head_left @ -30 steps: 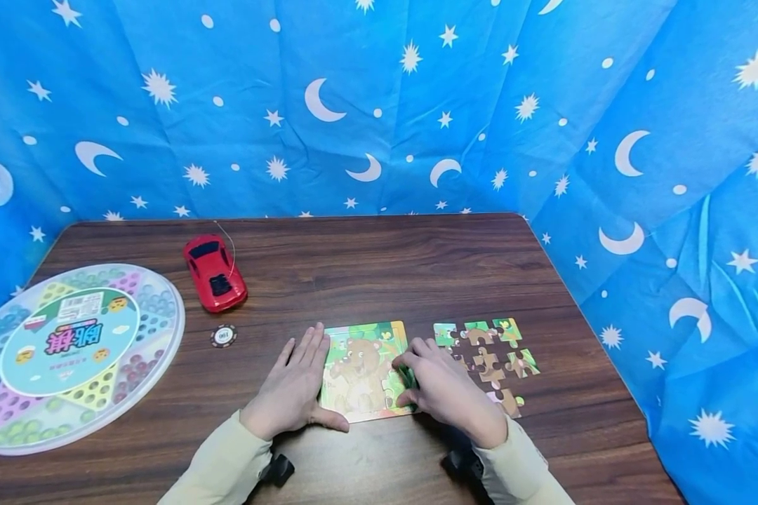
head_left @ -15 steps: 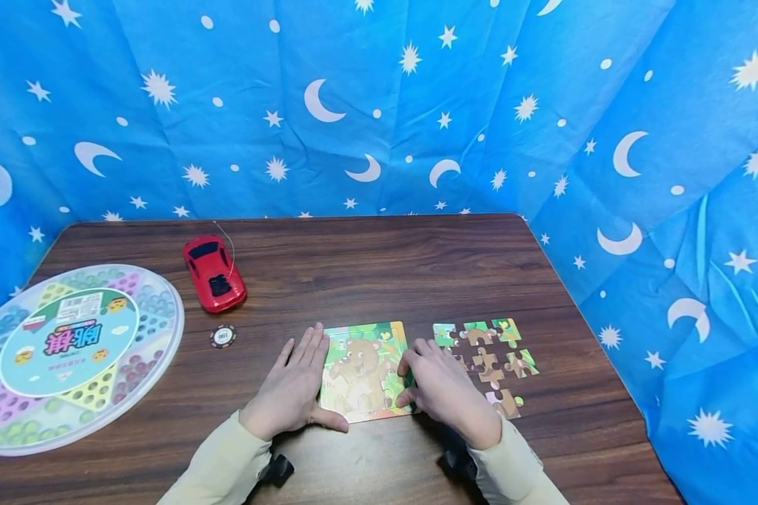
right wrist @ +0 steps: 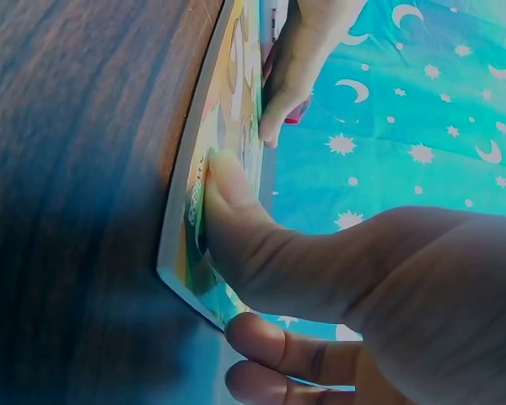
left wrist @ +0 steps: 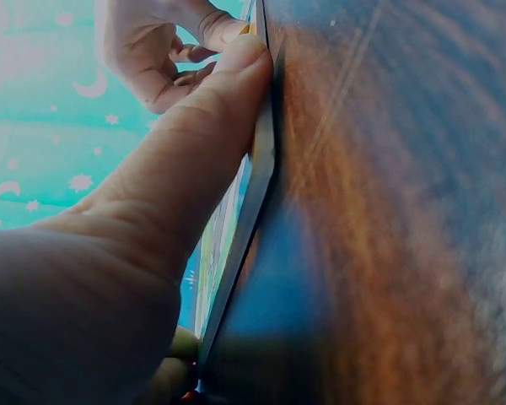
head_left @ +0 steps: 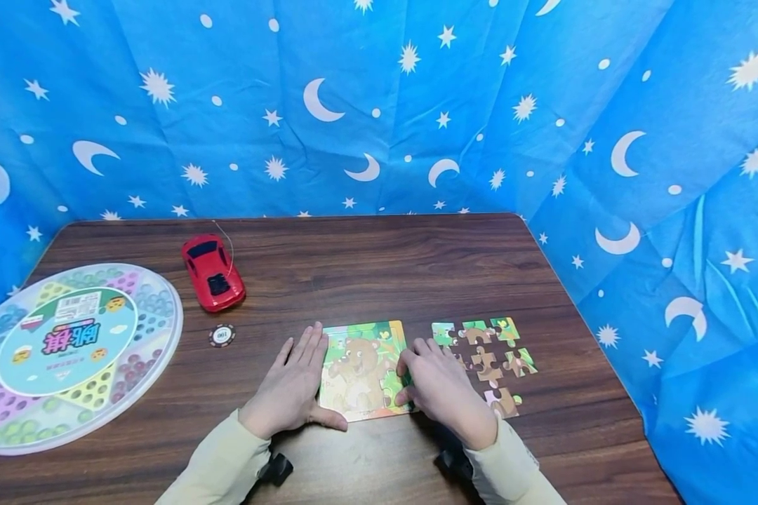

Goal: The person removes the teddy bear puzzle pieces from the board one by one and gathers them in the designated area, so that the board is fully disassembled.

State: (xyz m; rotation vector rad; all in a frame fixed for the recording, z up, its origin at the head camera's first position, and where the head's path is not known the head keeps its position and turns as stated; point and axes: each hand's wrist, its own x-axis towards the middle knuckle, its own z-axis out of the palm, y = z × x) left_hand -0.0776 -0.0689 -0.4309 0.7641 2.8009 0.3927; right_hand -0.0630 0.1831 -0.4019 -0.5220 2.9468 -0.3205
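Note:
A bear jigsaw puzzle (head_left: 358, 358) in a shallow tray lies on the table between both hands in the head view. My left hand (head_left: 289, 396) lies flat along its left side with fingers straight. In the left wrist view, that thumb (left wrist: 194, 126) rests against the tray's near edge. My right hand (head_left: 445, 389) bends over the right part of the puzzle, its thumb and fingers pinching a green puzzle piece (right wrist: 201, 224) at the tray's right side. Most of that piece is hidden by the hand. Several loose puzzle pieces (head_left: 485, 361) lie just right of the right hand.
A red toy car (head_left: 213, 272) with a thin antenna stands at the back left. Near it lies a poker chip (head_left: 222, 335). A large round Chinese checkers set (head_left: 78, 358) covers the left side. A blue curtain (head_left: 379, 105) with moons and stars hangs behind the wooden table (head_left: 354, 266).
The right hand has shifted very slightly, its thumb and fingers coming a little closer over the tray's right side. My left hand stays in place.

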